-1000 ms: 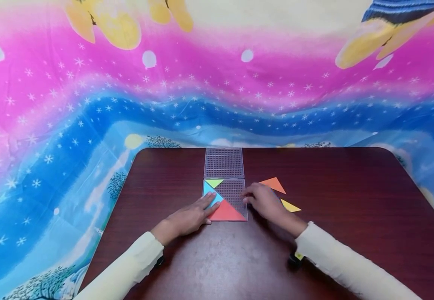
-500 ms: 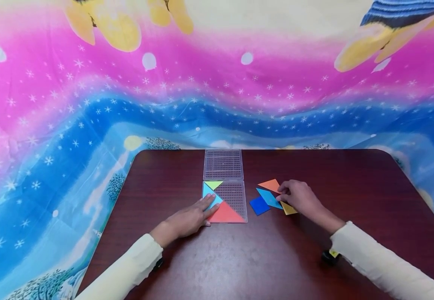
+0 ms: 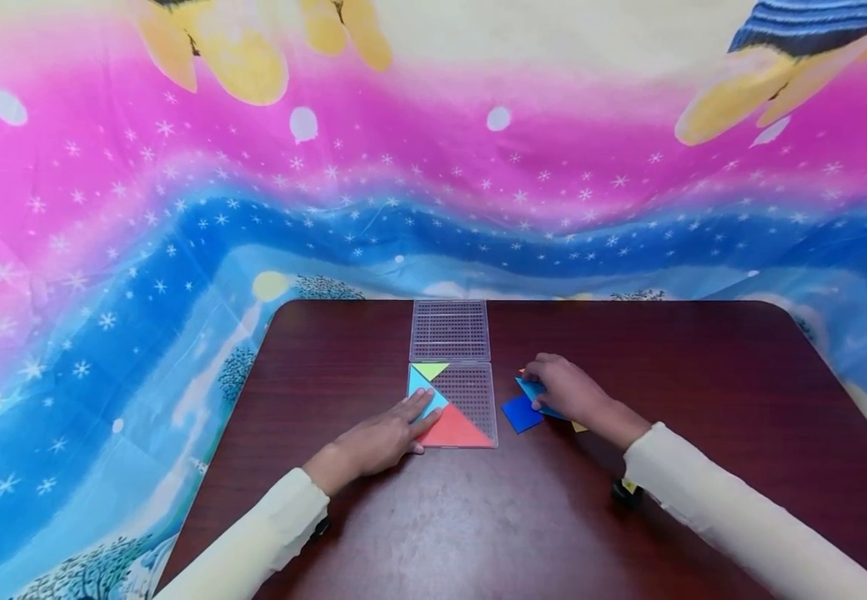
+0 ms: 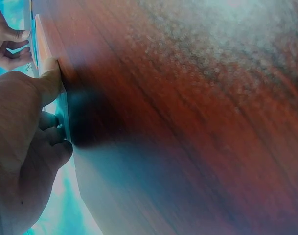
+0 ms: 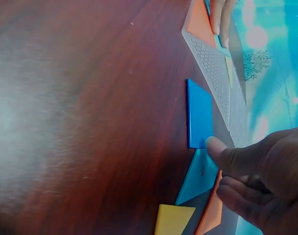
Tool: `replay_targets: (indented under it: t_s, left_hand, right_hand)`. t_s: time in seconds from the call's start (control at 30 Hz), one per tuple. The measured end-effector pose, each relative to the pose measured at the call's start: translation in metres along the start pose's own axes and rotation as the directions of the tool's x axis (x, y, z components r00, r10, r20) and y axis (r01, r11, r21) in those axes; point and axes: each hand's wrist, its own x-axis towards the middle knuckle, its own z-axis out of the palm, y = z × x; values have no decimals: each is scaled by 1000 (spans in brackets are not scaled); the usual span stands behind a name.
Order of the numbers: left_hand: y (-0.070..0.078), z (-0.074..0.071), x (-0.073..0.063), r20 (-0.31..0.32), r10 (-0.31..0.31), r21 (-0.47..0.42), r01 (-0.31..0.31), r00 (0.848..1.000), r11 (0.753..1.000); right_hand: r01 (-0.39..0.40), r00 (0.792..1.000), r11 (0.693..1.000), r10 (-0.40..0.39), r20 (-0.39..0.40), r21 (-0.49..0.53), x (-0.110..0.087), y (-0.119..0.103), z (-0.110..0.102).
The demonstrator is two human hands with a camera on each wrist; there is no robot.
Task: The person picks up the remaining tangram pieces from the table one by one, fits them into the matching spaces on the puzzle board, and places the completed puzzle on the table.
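My left hand (image 3: 373, 437) rests with extended fingers on the light blue triangle (image 3: 417, 385) and the edge of the red triangle (image 3: 459, 427), which lie in a clear gridded tray (image 3: 478, 392). A small lime-green triangle (image 3: 429, 369) fills the tray's far left corner. To the right of the tray, my right hand (image 3: 572, 390) pinches a light blue parallelogram (image 5: 197, 177) on the table, thumb and fingers at its edges. Touching its end is a dark blue square (image 3: 522, 414). An orange triangle (image 5: 211, 210) and a yellow triangle (image 5: 173, 219) lie beside it, mostly covered by the hand in the head view.
Behind the tray lies its opened gridded lid (image 3: 450, 330), reaching the far edge of the dark reddish wooden table (image 3: 666, 358). A cloth backdrop (image 3: 433, 175) in pink and blue with snowflakes hangs behind and beside the table.
My right hand went from the tray's right edge to the yellow triangle, then back left onto the light blue parallelogram. The dark blue square came into view. My left hand stayed in place.
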Motion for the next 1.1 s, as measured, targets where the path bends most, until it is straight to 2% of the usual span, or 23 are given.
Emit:
replay_targets:
  t_s: [0.23, 0.43, 0.53, 0.63, 0.77, 0.97, 1.1]
  left_hand:
    - [-1, 2, 1, 1, 3, 1, -3, 1000, 1000]
    - [-1, 1, 1, 2, -2, 19, 2, 1000, 1000]
    - [0, 0, 1, 0, 1, 23, -1, 1000, 1000]
    - [0, 0, 2, -3, 6, 18, -6, 1000, 1000]
    - [0, 1, 2, -2, 8, 16, -8, 1000, 1000]
    - [-1, 2, 2, 7, -2, 25, 1, 1000, 1000]
    - [-3, 2, 2, -2, 11, 22, -11, 1000, 1000]
  right_hand:
    - [-7, 999, 1000, 8, 54, -22, 12, -3, 1]
    - [-72, 993, 997, 71, 98, 8, 20, -6, -1]
    - [-127, 981, 992, 124, 148, 9, 25, -7, -3]
    - [-190, 961, 982, 188, 204, -11, 29, -9, -4]
    - [-230, 943, 972, 234, 236, -46, 32, -15, -5]
    - [-212, 954, 973, 227, 197, -96, 31, -22, -5]
    - [-189, 958, 976, 207, 198, -105, 30, -20, -5]
